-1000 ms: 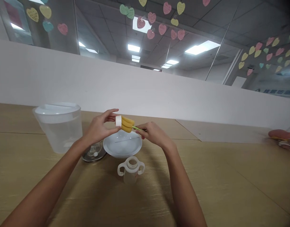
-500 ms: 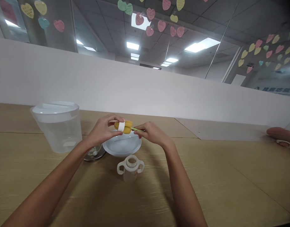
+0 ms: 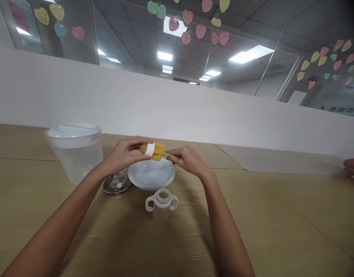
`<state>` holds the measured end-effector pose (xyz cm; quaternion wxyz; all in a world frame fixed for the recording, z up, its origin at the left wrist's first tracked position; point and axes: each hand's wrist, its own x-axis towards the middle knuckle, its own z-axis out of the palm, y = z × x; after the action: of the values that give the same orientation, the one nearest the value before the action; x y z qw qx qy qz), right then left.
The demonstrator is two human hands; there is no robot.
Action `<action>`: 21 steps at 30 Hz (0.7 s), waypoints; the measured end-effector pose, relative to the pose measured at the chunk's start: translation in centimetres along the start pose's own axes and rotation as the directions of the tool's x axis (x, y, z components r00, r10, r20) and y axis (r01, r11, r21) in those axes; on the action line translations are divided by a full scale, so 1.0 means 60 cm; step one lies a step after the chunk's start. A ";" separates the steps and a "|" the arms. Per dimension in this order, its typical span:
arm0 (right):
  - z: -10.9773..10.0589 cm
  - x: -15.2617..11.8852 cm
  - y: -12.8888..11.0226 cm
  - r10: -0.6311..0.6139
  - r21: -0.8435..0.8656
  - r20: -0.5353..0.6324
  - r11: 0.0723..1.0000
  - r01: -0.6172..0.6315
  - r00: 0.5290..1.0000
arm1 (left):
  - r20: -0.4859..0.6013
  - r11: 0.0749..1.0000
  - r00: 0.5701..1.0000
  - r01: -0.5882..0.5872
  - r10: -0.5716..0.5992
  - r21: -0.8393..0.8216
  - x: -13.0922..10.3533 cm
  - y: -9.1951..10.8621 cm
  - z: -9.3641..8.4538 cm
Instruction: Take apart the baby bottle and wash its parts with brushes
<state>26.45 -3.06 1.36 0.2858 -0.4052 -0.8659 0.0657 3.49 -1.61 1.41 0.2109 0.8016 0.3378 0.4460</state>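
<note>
My left hand (image 3: 123, 154) pinches a yellow bottle-top part with a white band (image 3: 149, 149) between thumb and fingers, tilted sideways above a white bowl (image 3: 151, 181). My right hand (image 3: 188, 159) is closed on a thin green stick (image 3: 169, 154), its tip at the yellow part's right end. Whether the tip goes inside I cannot tell. A thin wire-like line (image 3: 156, 169) runs across the bowl from below my right hand. In front of the bowl a clear two-handled baby bottle (image 3: 162, 206) stands upright without a lid.
A clear plastic pitcher (image 3: 81, 157) with a white lid, holding water, stands at the left. Behind my left forearm lies a round metal dish (image 3: 115, 189) with small clear parts on it. Part of another person (image 3: 353, 165) shows at the right edge. A white wall (image 3: 165, 107) closes off the back.
The view has shifted slightly. Both hands keep hold of the yellow part and green stick, with the yellow part turned a little. The other person's part at the right has moved outward.
</note>
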 end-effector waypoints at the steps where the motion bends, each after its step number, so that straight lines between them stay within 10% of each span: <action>1: 0.000 0.000 0.000 -0.010 0.013 0.004 1.000 0.010 1.000 | 0.010 0.999 0.999 -0.041 0.041 0.025 -0.001 0.002 -0.007; 8: 0.000 0.000 -0.011 -0.003 0.028 0.033 1.000 0.002 0.999 | 0.080 0.993 0.990 0.118 -0.117 -0.008 -0.004 -0.005 -0.043; 14: -0.017 -0.009 0.004 0.158 -0.127 -0.042 0.978 -0.163 0.986 | -0.085 0.947 0.944 0.320 -0.320 -0.022 -0.003 -0.053 -0.082; 21: -0.027 -0.017 0.023 0.213 -0.154 -0.082 0.962 -0.224 0.974 | 0.138 0.705 0.884 0.253 -0.447 0.662 -0.002 -0.146 -0.088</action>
<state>28.72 -3.09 1.77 0.2709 -0.5221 -0.8086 0.0128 -4.21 4.48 -1.55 0.0604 0.8011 0.5794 0.1371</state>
